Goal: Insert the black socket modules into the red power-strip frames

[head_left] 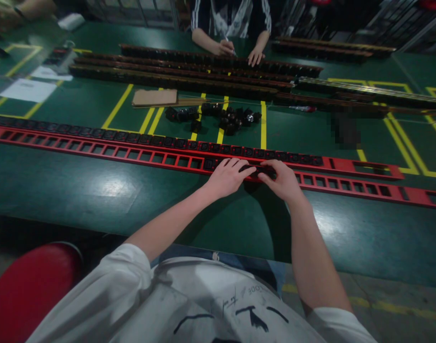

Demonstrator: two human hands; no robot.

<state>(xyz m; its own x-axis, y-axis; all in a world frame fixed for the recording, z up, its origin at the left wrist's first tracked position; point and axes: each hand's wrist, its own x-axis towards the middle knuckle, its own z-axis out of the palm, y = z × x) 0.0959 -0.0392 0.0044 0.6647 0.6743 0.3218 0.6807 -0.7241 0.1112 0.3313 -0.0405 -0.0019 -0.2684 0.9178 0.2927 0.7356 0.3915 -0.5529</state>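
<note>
Two long red rails lie side by side across the green table. The far rail [368, 167] carries a long row of black socket modules [225, 148]. In the near rail [182, 162] are square openings, several of them bare on both sides of my hands. My left hand [228, 177] rests on the near rail with its fingers spread, beside a black module [208, 164] seated there. My right hand [280, 178] is curved, thumb and fingers closed around a dark part at the near rail; what exactly it grips is mostly hidden.
Loose black modules [235, 119] lie beyond the rails, near a cardboard piece [154, 97] and a screwdriver [303, 108]. Dark long rails [175, 78] cross behind them. Another person's hands [255, 56] are at the far side. A red stool [35, 290] stands lower left.
</note>
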